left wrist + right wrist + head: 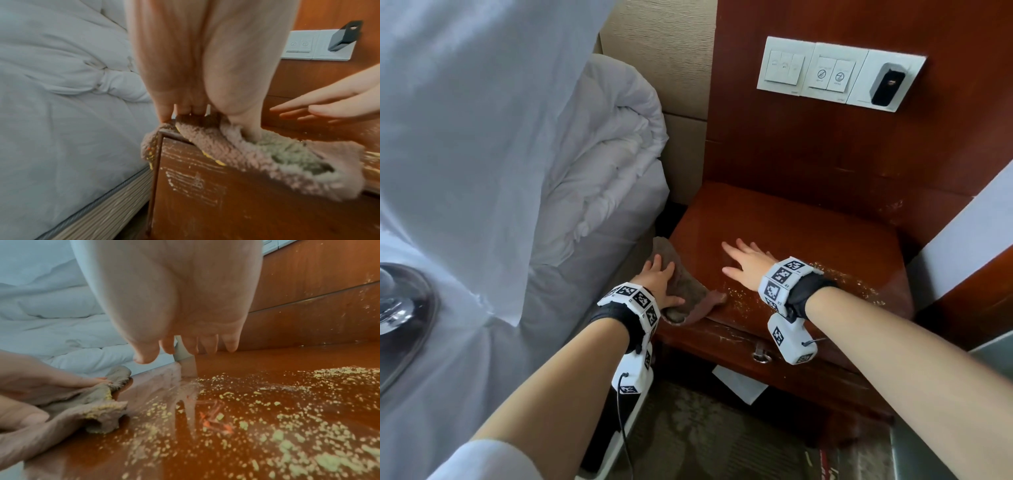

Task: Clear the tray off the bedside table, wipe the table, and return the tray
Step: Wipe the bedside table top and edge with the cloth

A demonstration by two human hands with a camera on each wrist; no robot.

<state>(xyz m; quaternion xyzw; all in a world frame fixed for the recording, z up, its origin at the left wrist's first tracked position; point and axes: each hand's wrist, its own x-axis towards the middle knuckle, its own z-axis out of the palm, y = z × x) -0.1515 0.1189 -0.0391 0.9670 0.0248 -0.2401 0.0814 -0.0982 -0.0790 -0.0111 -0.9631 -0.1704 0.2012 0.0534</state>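
My left hand (659,277) lies flat on a brown fluffy cloth (690,291) at the front-left corner of the wooden bedside table (808,226). Its fingers and thumb press down on the cloth (267,162), which hangs partly over the table's edge and has yellow crumbs stuck to it. My right hand (744,262) is spread flat, fingers straight, just over the table's middle and holds nothing. Pale yellow-green crumbs (287,426) are scattered over the front right of the tabletop. A dark round tray (404,318) with something shiny on it rests on the bed at far left.
The bed with its white duvet (602,171) stands close against the table's left side. A wall panel with switches and a black plug-in device (835,73) is above the table. A drawer with a ring pull (762,356) is below the top, and white paper (739,380) lies on the floor.
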